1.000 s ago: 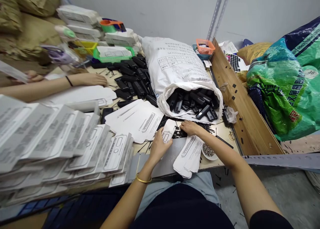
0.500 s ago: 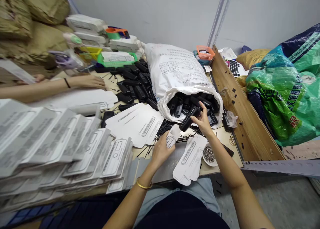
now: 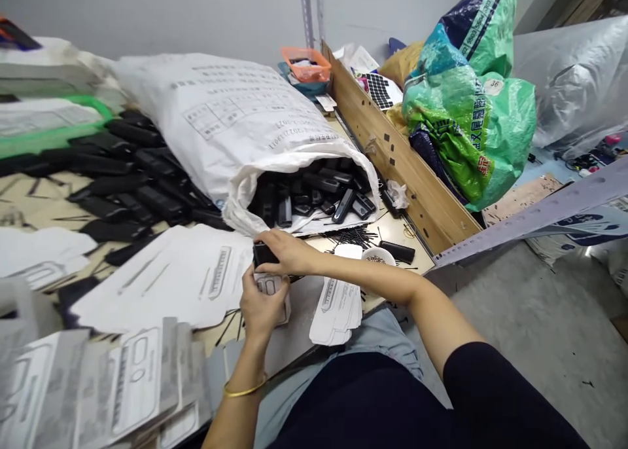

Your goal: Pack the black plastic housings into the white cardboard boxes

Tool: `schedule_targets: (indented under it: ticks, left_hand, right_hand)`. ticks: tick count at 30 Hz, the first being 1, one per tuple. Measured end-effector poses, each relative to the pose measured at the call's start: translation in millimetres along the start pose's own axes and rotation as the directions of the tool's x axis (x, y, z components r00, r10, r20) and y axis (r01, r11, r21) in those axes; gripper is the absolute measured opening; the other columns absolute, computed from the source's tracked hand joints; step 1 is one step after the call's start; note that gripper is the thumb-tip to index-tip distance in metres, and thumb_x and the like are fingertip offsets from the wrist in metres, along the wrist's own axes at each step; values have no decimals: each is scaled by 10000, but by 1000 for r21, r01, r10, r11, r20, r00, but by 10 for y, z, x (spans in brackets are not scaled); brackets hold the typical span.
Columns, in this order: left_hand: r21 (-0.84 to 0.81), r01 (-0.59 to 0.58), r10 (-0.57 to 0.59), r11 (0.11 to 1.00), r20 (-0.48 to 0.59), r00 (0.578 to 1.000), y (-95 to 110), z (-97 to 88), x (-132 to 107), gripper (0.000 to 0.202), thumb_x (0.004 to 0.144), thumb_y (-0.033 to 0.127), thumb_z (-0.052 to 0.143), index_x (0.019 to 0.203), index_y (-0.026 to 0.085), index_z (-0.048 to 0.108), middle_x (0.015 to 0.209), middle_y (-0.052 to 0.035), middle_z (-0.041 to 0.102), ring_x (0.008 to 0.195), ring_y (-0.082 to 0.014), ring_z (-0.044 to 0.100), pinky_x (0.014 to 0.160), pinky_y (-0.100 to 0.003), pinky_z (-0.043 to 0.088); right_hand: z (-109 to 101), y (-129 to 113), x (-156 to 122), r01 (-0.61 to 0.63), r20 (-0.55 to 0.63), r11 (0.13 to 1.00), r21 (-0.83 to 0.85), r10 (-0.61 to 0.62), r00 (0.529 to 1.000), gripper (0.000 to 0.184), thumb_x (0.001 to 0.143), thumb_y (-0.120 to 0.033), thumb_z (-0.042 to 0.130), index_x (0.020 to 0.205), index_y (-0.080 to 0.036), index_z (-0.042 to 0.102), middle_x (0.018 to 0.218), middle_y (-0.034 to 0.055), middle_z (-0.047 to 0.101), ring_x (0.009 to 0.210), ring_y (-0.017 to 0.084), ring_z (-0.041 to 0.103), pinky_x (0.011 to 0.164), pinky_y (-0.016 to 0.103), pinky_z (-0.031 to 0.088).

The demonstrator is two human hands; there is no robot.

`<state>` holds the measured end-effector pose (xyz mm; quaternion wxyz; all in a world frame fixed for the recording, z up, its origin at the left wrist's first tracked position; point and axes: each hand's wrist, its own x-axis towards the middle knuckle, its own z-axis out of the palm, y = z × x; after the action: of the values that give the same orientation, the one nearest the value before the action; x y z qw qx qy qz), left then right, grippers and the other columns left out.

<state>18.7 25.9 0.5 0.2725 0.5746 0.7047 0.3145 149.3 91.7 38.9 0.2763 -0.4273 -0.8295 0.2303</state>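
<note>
Black plastic case [image 3: 263,255] sits just in front of the white sack's mouth, at the upper end of 1 white printed carton [image 3: 269,284]. Whether any of the case is inside the carton, the fingers hide too much to tell. The right hand [image 3: 288,254] is closed over the case, gripping it from above and from the right. The left hand [image 3: 262,305] is closed around the carton, thumb across its printed face; the 2 hands are right beside each other. A gold bracelet [image 3: 245,391] circles the left wrist.

Beyond the hands, the white sack [image 3: 230,112] lies on its side, its mouth turned toward the person and filled with more black cases [image 3: 321,184]. A heap of similar cases [image 3: 142,187] spreads to the sack's left. Fanned white printed sheets [image 3: 167,282] lie left of the hands, and rows of folded cartons [image 3: 142,374] stand nearer the person. Under the right forearm is a small stack of printed flats [image 3: 336,308]; near it are thin black sticks [image 3: 354,236] and a white bowl [image 3: 391,258] of small metal pieces. Farther right, a wooden board [image 3: 392,154] edges the table [image 3: 390,228], with a green bag [image 3: 473,112] marked 36 behind it.
</note>
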Motion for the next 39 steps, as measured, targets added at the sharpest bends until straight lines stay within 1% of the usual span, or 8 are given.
schedule_targets:
  ticks: [7,18,24,29,32,34,36,39]
  left_hand:
    - [-26,-3,3,1000,-16,1000,39,10,-8,762,640,392,706,1326,244,411,1220,-104,574,1129,-306,549,945,-467,433]
    - [26,28,-28,999,-19,999,96,-7,1,760,654,365,709,1337,208,416,1203,-134,595,1109,-330,571,929,-488,452]
    - [-16,42,-42,999,-17,999,151,-40,-35,780,647,371,707,1350,225,403,1235,-113,579,1147,-316,545,964,-465,427]
    - [-14,54,-54,998,-8,999,161,-52,-42,787,659,357,715,1360,199,393,1265,-152,564,1179,-346,528,980,-498,414]
    - [-8,55,-55,998,-19,998,143,-55,-32,787,663,356,718,1362,204,390,1268,-148,565,1186,-346,525,984,-503,414]
    - [-6,63,-63,998,-19,998,133,-62,-28,785,660,363,717,1358,201,395,1237,-141,583,1156,-346,547,966,-506,431]
    - [-6,71,-71,997,-19,997,130,-72,-32,787,652,359,720,1350,181,402,1198,-146,600,1118,-347,571,947,-506,447]
    - [6,63,-63,998,-19,998,123,-76,-47,801,643,362,721,1349,159,401,1187,-157,598,1109,-348,572,953,-502,442]
  right_hand:
    - [-18,-80,-68,2,48,985,-175,6,999,253,866,-403,550,983,-182,588,1117,85,505,1008,228,416,884,376,393]
    - [-76,-7,-44,27,26,960,-277,-21,999,338,895,-487,470,992,-186,589,1125,81,510,1006,217,402,893,362,355]
    - [-100,-10,-22,108,85,902,-418,-80,993,389,896,-515,439,1006,-168,576,1129,111,509,1027,239,402,912,400,345]
    - [-111,-53,-21,131,100,884,-449,-96,990,389,899,-514,430,993,-167,578,1140,118,519,1050,254,414,920,407,347]
    - [-106,-63,-4,110,84,915,-389,-84,993,375,885,-516,463,983,-173,582,1152,114,529,1069,251,424,937,409,342]
    - [-88,-20,32,30,45,965,-262,-19,999,358,877,-510,492,991,-182,582,1134,91,551,1061,229,453,929,379,355]
    - [-60,84,78,-113,9,992,-55,113,994,330,904,-478,467,1010,-184,573,1074,52,592,1001,177,511,876,304,391]
    - [-16,341,113,-333,33,927,172,332,943,306,954,-406,389,991,-160,568,931,7,648,846,108,577,752,209,418]
